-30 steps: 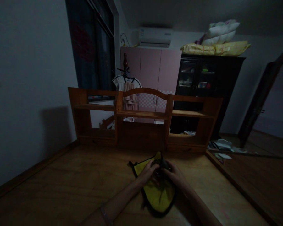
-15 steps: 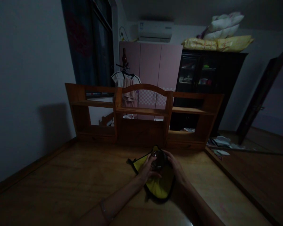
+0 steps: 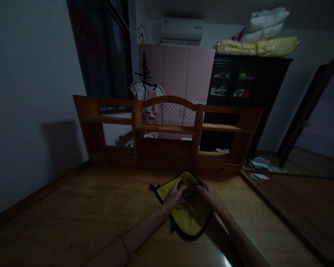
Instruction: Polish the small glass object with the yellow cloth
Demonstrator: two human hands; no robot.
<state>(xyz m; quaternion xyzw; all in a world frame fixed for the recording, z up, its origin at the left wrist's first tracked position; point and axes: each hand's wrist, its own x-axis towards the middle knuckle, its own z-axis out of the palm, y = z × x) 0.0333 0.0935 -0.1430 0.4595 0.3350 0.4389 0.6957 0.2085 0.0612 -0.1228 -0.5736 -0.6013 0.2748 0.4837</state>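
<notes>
A round, clear glass vessel, perhaps a cup or bowl, sits over a yellow cloth with black edging. My left hand is closed on the glass from the left, its thumb over the rim. To the right, my right hand pinches the cloth's upper right edge, a little apart from the glass. The cloth lies on the wooden desktop, one dark corner pointing left. Dim light hides the glass's exact shape and the undersides of my fingers.
A wooden shelf unit runs along the desk's far edge. A wall borders the left side. Beyond stand pink wardrobe doors, a dark cabinet and hung clothes. Papers lie at the right.
My right hand has moved off the glass's right side and now grips the cloth's edge. The cloth's right part is spread wider. My left hand stays on the glass.
</notes>
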